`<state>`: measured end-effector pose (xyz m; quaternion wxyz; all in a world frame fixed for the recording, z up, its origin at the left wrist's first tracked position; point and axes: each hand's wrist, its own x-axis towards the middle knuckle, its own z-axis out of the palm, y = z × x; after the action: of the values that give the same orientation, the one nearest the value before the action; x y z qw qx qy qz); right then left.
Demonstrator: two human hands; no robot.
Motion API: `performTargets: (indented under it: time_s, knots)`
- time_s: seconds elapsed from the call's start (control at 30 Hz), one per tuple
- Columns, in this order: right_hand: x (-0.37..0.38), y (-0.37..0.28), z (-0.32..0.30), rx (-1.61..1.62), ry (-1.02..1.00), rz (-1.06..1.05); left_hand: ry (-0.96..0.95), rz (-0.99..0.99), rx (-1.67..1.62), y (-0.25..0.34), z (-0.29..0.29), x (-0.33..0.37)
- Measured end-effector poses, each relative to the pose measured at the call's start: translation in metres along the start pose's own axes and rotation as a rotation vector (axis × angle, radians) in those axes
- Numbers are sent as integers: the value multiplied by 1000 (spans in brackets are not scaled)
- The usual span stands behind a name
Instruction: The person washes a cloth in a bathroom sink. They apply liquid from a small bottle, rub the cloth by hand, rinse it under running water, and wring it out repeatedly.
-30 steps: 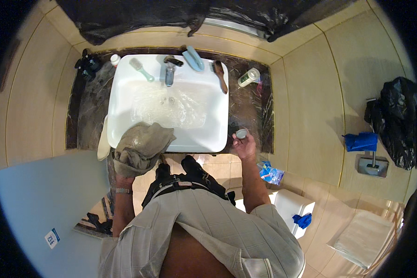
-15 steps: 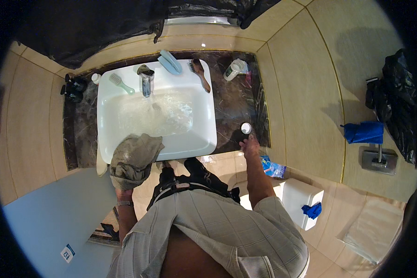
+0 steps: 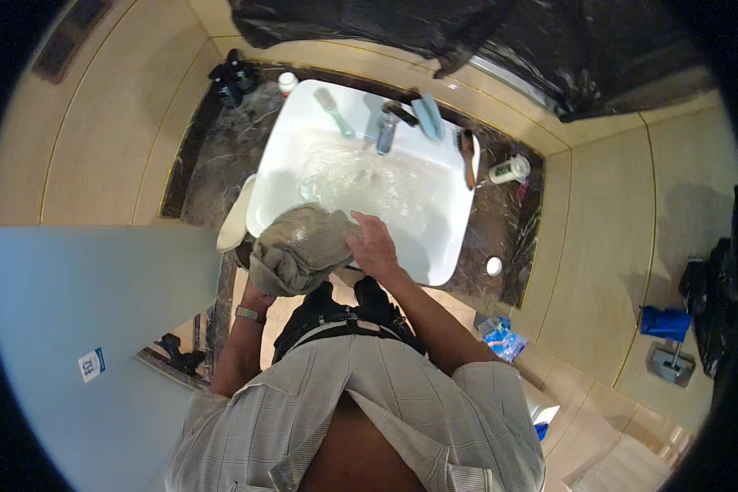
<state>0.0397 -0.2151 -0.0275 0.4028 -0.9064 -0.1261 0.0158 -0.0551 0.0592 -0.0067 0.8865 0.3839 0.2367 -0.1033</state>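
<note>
The left hand is sitting under a bunched, grey-brown cloth, with a watch showing on the wrist. The cloth is covering the fingers, so I cannot tell how tightly they are closing. The right hand is touching the cloth's right edge, its fingers loosely extended rather than clenching. The cloth is hanging over the front left part of a white sink, nearest the person; whether it is pressing on the rim I cannot tell. To its left, a cream, curved, flat thing is leaning along the outside of the sink.

Clear water is rippling in the basin. At the back, a metal tap is standing, with a pale green brush lying to its left and a pale blue thing lying to its right. Farther right, a brown brush is resting along the rim.

Around the sink a dark marbled counter is stretching. On its right side a white tub is lying near the back and a small white disc is lying near the front. At the back left corner, dark bottles are standing near a small white bottle.
</note>
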Motion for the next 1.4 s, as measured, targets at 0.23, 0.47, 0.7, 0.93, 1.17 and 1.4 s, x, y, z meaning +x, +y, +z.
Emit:
performTargets:
  time_s: [0.23,0.47,0.7,0.93,1.17,1.4]
  knots:
    - [47,-40,61,-247,-231,288,-66,-25,-419,-25,-49,2]
    - [78,-29,73,-47,-501,316,-72,-67,-618,-32,-72,3]
    - [51,-39,70,613,-101,460,-217,68,97,-9,-60,-7]
    - [64,-98,34,1141,-17,587,-89,-110,-509,5,-57,1]
    - [47,-166,33,487,-101,82,-114,-137,-503,37,26,9]
    - [21,-152,48,-39,1,-534,-165,-163,-507,-9,17,74]
